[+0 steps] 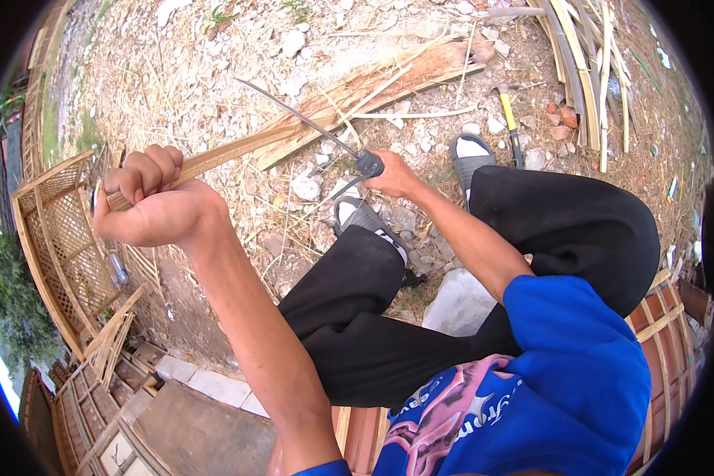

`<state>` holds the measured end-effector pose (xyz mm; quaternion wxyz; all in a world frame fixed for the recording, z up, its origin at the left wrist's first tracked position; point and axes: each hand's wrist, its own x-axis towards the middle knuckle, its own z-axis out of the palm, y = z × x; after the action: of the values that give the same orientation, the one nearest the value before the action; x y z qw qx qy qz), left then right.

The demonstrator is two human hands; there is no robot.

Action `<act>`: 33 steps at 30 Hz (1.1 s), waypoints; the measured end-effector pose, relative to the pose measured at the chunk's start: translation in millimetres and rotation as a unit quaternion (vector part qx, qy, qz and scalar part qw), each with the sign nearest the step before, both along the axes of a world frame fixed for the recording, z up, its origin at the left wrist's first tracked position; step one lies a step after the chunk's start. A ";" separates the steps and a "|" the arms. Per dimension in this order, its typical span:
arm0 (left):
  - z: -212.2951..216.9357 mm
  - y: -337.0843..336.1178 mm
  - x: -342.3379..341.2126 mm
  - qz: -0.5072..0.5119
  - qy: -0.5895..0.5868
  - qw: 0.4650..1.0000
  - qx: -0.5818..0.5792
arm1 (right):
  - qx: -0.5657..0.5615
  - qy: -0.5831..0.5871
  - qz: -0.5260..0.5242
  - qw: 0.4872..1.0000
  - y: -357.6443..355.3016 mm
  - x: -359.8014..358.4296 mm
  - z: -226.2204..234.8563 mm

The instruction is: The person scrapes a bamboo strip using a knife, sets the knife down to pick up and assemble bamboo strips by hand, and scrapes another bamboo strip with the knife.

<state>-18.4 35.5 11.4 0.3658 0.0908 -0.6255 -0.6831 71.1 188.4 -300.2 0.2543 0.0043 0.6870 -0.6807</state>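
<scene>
My left hand (155, 202) is closed around the near end of a long split bamboo strip (325, 107) that runs away up and to the right over stony ground. My right hand (393, 174) grips the dark handle of a long thin knife (305, 120), whose blade lies across the strip near its middle. Both my legs in black trousers (531, 238) are bent below the hands, with grey sandals (468, 155) on the feet.
A yellow-handled hammer (509, 123) lies beside my far foot. A bundle of bamboo slats (587, 71) sits at top right. Woven bamboo lattice panels (63, 238) stand at left. A flat stone (460, 301) lies under my legs.
</scene>
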 end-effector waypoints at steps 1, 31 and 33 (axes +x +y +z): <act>0.2 -1.2 0.3 0.001 0.001 1.000 0.001 | 0.018 -0.002 0.009 1.000 -1.2 1.3 -7.1; 112.7 -133.5 150.6 0.215 0.303 0.928 0.034 | 0.399 0.175 0.117 0.892 54.8 24.3 -29.9; 117.9 -135.2 159.2 0.198 0.312 0.928 0.039 | 0.406 0.188 0.159 0.880 40.2 31.5 -31.8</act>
<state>140.9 -99.7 129.4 0.6665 0.0095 -0.4225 -0.6141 102.6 228.6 -332.0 0.2011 -0.1305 0.9295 -0.2803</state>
